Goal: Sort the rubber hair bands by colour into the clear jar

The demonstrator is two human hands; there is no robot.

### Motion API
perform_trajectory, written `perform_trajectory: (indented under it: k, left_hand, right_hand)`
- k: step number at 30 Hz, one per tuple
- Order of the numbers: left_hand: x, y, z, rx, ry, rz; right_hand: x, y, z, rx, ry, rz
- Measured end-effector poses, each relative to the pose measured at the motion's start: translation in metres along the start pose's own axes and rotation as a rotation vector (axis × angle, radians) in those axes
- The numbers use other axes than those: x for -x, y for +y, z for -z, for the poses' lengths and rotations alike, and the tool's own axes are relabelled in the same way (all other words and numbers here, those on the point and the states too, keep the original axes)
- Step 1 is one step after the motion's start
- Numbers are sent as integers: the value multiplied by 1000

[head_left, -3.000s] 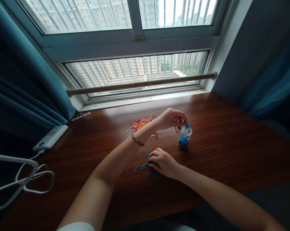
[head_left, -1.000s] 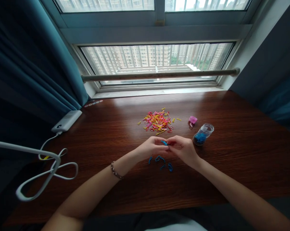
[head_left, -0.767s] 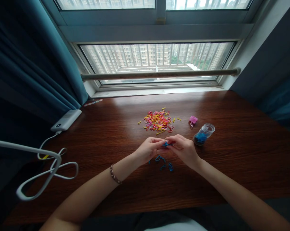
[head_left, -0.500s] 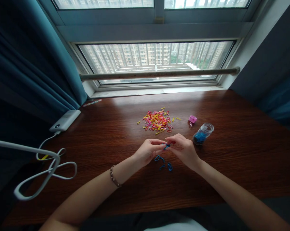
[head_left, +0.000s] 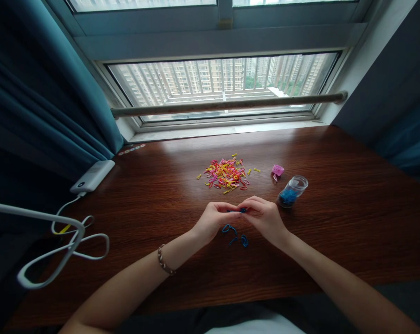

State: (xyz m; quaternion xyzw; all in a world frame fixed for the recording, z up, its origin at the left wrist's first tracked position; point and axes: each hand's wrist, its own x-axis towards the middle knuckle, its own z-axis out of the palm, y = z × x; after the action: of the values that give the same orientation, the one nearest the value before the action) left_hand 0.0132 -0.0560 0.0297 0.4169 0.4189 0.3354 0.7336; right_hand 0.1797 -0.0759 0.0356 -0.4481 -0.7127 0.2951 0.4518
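Note:
My left hand [head_left: 213,221] and my right hand [head_left: 265,217] meet over the table, thumbs and fingertips pinched together. Between them are small blue rubber bands [head_left: 243,210], partly covered by the fingers. Just below, on the wood, lie a few loose blue bands [head_left: 244,240]. To the right of my right hand, a clear glass jar [head_left: 292,191] with blue bands inside leans at a tilt, its mouth uncovered. Beyond the hands is a loose pile of pink, red and yellow rubber bands [head_left: 226,174].
A pink hair clip-like piece [head_left: 278,170] lies behind the jar. At the left, a white power bank [head_left: 93,177] has a looped white cable [head_left: 74,241]. A blue curtain [head_left: 56,83] hangs beside it. The window [head_left: 210,79] with a rail [head_left: 227,106] borders the table's [head_left: 154,181] far edge.
Both hands stay pinched together, and the fingers have shifted slightly around the blue bands, which show less now. The whole view has moved a little; the things on the table lie as before.

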Motion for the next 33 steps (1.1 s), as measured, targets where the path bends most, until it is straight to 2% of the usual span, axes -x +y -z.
perform_trajectory:
  k: [10, 15, 20, 22, 25, 29, 33]
  left_hand:
    - [1, 3, 2, 51, -13, 34]
    - [0, 2, 1, 65, -6, 48]
    - [-1, 0, 0, 162, 9, 44]
    - [-1, -1, -1, 210, 20, 37]
    - [1, -2, -4, 277, 43, 53]
    - [3, -5, -7, 357, 48, 73]
    - [4, -8, -5, 382, 16, 77]
  right_hand:
    - [-1, 5, 6, -326, -133, -143]
    - [-1, 10, 6, -334, -6, -237]
    - [2, 8, 2, -450, 204, -347]
    - [3, 5, -3, -589, 224, -396]
    - [5, 3, -14, -735, 172, -460]
    - [7, 2, -23, -721, 109, -405]
    - [6, 3, -19, -596, 88, -313]
